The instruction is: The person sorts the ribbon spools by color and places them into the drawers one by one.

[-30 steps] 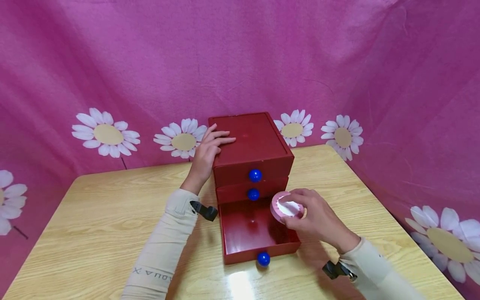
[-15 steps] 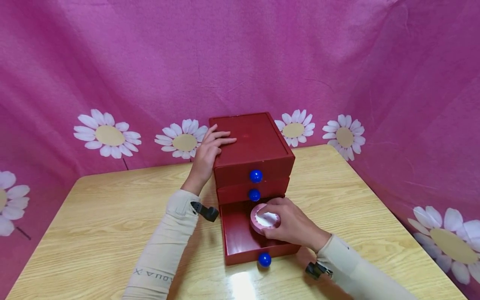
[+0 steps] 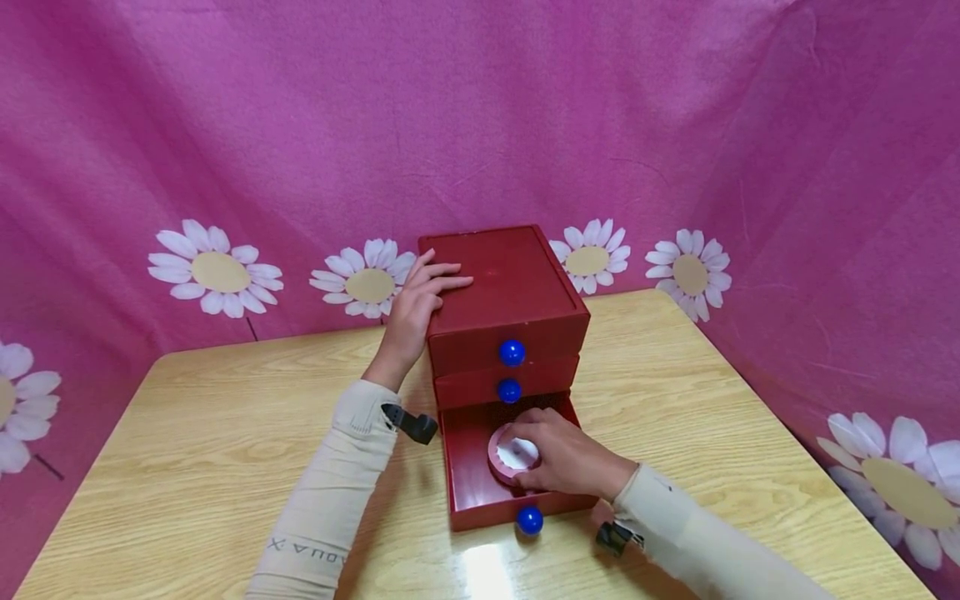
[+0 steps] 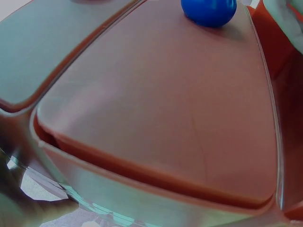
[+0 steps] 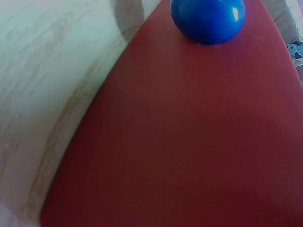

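A red drawer cabinet (image 3: 501, 279) with blue round knobs stands on the table. Its bottom drawer (image 3: 467, 492) is pulled out, while the two upper drawers are closed. Inside the bottom drawer my right hand (image 3: 558, 454) grips a round pink object with a white top (image 3: 517, 453), fingers and thumb at its rim. My left hand (image 3: 414, 312) rests on the cabinet's left top edge, fingers lying straight over the top. The left wrist view shows a drawer front (image 4: 161, 109) close up. In the right wrist view the bottom drawer's front (image 5: 180, 127) hides the right hand.
The wood-grain table (image 3: 247, 433) spreads around the cabinet. A pink cloth (image 3: 480, 108) printed with daisies hangs behind and at the sides. The bottom drawer's blue knob (image 3: 529, 521) juts toward the front edge.
My right hand has carried the round pink object leftward from above the drawer's right side and down into the drawer. The left hand has stayed on the cabinet.
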`<state>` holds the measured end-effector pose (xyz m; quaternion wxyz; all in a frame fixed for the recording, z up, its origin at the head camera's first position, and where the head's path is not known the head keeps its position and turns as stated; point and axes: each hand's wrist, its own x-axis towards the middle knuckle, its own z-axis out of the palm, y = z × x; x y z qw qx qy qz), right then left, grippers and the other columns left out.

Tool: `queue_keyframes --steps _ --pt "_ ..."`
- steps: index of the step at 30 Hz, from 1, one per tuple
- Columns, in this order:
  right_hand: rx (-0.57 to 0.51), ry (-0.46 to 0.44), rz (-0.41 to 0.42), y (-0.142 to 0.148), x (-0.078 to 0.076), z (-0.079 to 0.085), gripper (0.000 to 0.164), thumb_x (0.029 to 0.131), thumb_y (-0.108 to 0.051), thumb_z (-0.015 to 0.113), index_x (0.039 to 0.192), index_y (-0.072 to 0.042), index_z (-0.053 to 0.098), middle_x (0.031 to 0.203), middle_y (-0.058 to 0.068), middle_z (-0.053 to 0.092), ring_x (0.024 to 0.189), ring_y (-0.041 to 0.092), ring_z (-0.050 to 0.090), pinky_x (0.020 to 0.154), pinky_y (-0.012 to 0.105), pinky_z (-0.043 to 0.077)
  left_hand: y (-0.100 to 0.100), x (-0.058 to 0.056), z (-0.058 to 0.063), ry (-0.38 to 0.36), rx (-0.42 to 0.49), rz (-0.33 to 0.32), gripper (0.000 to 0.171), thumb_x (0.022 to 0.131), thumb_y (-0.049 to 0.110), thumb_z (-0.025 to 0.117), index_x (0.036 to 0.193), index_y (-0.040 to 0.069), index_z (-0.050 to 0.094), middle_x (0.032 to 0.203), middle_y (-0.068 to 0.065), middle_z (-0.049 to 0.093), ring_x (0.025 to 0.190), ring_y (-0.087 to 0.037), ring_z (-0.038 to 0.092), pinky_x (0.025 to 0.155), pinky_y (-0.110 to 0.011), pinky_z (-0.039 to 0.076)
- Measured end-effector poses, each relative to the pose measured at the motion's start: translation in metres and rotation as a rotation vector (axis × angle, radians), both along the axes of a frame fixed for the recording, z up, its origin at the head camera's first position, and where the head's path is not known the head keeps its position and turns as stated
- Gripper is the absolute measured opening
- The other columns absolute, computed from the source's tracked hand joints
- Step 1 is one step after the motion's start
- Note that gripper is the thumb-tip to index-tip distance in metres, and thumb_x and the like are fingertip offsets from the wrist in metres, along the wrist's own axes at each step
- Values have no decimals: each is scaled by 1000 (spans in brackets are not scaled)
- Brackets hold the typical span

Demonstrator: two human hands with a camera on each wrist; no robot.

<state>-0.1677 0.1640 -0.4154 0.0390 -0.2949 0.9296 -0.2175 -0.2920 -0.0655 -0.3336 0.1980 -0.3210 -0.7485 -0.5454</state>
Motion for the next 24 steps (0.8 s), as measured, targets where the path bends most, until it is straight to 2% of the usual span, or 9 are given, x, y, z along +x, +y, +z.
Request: queue_keyframes --steps 7,13,18,21,24 --pt "15 -39 -7 0 1 3 43 77 -28 80 116 -17 68 122 4 57 112 22 50 90 41 48 1 0 0 -5 -1 -8 48 86 5 34 113 6 72 132 -8 57 144 -20 20 118 -40 11" --pt "-20 -6 -19 0 9 15 42 80 -28 77 120 -18 66 122 3 57 109 18 49 83 35 50 1 1 0 -10 15 -6 48 86 3 33 113 6 73 131 -8 58 144 -21 21 117 -41 11" --pt "-94 11 -37 -3 29 39 42 81 -24 77 121 -21 65 119 -2 58 107 13 52 86 30 52 1 0 0 -3 6 -3 48 86 4 33 113 6 73 131 -8 58 144 -21 21 117 -42 11" --pt "-123 40 -3 -4 45 51 41 81 -25 77 120 -23 64 113 -5 60 99 10 55 81 24 53 0 0 0 -8 1 4 48 86 5 33 113 7 73 131 -7 58 144 -20 20 117 -42 11" --pt "-108 26 39 -4 61 61 39 83 -28 75 119 -25 64 111 -7 61 96 9 57 80 21 53 0 0 -1 -14 1 4 48 86 5 33 114 7 73 131 -6 58 144 -19 20 117 -41 11"
